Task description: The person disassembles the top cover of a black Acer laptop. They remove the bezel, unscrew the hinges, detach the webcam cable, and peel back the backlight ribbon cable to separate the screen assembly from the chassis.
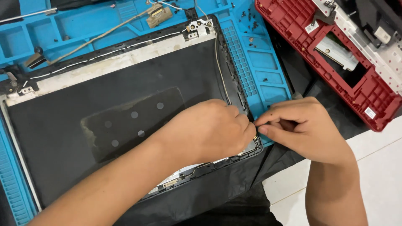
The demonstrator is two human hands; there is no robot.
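Your left hand (211, 129) pressed flat, grip holding nothing, on the laptop lid's (83, 138) corner; your right hand (303, 127) pinched closed at its edge, over the blue mat (259, 62).

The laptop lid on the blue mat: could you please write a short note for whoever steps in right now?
Left hand: resting on the near right corner of the laptop lid, fingers curled at its rim.
Right hand: just off that corner, fingertips pinched against the left hand's fingers; whatever they pinch is too small to tell.
The lid lies inside-up on the blue mat, screen panel already out. A thin cable runs along its right edge.
The red laptop base sits open at top right, and small screws lie in the mat's tray.
Left: the cable and corner parts remain in the lid.
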